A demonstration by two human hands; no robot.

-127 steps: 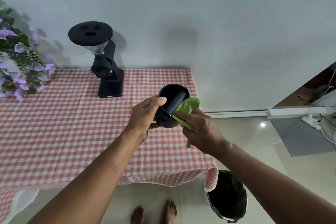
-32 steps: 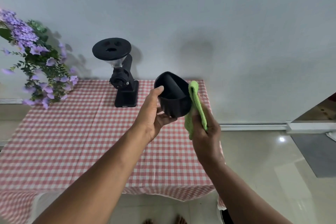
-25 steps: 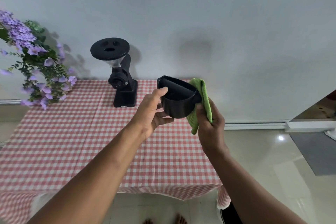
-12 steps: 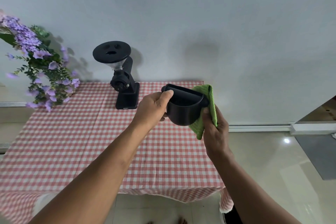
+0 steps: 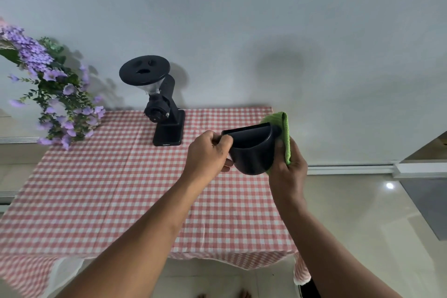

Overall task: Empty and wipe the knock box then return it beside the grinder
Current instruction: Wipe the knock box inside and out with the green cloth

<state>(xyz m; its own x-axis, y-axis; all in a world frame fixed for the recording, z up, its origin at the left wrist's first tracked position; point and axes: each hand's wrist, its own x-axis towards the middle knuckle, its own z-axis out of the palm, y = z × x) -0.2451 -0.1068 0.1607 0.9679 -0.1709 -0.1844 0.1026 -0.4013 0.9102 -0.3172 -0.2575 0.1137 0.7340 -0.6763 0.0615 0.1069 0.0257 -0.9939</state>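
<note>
I hold the black knock box (image 5: 251,152) upright in the air above the table's right side. My left hand (image 5: 208,155) grips its left rim. My right hand (image 5: 287,167) presses a green cloth (image 5: 281,126) against the box's right outer wall. The inside of the box is hidden from this angle. The black grinder (image 5: 164,104) stands at the back of the table, to the left of the box and apart from it.
A red-and-white checked tablecloth (image 5: 116,191) covers the table. Purple flowers (image 5: 53,94) hang over its back left corner. A white wall rises behind. A tiled floor (image 5: 362,213) lies to the right, and a dark bin edge (image 5: 307,288) shows below the table's right corner.
The knock box has turned from tilted, mouth towards me, to upright. My left hand shifted to the rim, and the cloth slid along the right wall. The view rose slightly.
</note>
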